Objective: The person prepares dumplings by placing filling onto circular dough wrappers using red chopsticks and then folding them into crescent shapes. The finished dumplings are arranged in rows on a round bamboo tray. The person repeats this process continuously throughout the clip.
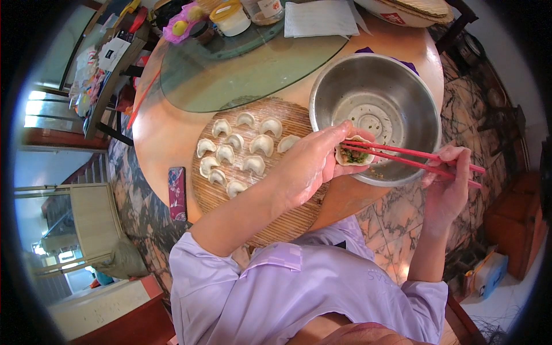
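Observation:
My left hand [317, 159] cradles an open dumpling wrapper [353, 160] with green and brownish filling on it, over the near left rim of a stainless steel basin [323, 92]. Red chopsticks [409, 152] are gripped in my right hand [450, 166], to the right of the basin. Their tips reach the filling in the wrapper. Only scraps of filling cling to the basin's inside. On a round slatted wooden board [276, 222], left of the basin, lie several folded dumplings [261, 145]; my left forearm covers part of the board.
A cased phone [177, 194] lies at the round table's [151, 142] left edge. Behind the board is a glass turntable [241, 73] bearing a yellow-lidded tub [230, 18], jars and white paper [319, 19]. A lidded bowl [401, 13] stands at the back right.

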Available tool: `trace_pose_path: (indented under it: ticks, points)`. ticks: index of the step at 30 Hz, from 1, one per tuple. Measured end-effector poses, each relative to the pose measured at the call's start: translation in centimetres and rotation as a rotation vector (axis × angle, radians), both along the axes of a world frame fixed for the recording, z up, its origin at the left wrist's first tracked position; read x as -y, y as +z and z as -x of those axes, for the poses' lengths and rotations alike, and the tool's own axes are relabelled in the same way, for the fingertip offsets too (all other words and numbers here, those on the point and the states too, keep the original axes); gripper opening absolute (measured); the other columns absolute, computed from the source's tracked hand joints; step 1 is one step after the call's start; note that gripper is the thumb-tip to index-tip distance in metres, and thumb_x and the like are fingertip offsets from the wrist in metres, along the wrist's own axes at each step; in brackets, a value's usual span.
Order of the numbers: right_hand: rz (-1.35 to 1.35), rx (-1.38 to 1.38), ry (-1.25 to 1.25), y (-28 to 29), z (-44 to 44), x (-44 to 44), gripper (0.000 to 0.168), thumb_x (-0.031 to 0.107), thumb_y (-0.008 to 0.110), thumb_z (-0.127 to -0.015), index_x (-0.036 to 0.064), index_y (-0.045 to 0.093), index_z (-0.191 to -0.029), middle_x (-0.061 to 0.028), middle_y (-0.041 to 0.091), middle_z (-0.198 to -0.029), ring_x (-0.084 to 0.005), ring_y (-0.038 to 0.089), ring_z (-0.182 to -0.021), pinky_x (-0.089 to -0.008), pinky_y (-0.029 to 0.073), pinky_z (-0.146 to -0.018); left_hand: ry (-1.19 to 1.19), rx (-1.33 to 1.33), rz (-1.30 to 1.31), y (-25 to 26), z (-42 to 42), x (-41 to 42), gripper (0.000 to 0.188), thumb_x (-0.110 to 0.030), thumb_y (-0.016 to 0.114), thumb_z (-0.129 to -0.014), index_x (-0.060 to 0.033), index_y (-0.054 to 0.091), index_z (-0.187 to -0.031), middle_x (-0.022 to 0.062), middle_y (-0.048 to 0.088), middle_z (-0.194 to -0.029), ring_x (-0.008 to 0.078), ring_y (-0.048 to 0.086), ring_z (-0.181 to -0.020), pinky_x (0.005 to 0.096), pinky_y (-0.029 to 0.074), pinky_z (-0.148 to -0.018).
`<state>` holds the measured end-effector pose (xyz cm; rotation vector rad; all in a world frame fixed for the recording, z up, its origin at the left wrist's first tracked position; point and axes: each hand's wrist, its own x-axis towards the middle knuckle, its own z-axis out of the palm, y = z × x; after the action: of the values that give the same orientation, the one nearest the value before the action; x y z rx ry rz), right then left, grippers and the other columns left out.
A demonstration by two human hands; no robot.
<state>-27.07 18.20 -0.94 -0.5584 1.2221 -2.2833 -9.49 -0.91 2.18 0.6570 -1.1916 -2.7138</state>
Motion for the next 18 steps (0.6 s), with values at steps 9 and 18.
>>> trace_pose_path:
  ticks: [9,18]
  points:
    - [-0.017,0.089,-0.036,-0.3,0.2,-0.1,0.042,0.031,0.039,-0.11,-0.001,0.06,-0.093,-0.0135,0.064,-0.078,-0.0161,0.06,-0.051,-0.0255,0.051,-0.044,0.002,-0.031,-0.047,-0.5,-0.3,0.5,0.048,-0.035,0.036,-0.11,0.0035,0.057,-0.13,0.0168,0.063,-0.128,0.0237,0.063,-0.118,0.0374,0.053,-0.1]
    - [0.01,0.098,-0.013,-0.7,0.2,-0.2,0.042,0.029,0.039,-0.111,-0.001,0.06,-0.091,-0.0136,0.065,-0.078,-0.016,0.06,-0.05,-0.0252,0.051,-0.045,-0.002,-0.053,-0.036,-0.6,-0.3,0.4,0.046,-0.034,0.037,-0.11,0.003,0.058,-0.129,0.0153,0.063,-0.125,0.0199,0.062,-0.116,0.0362,0.053,-0.1]
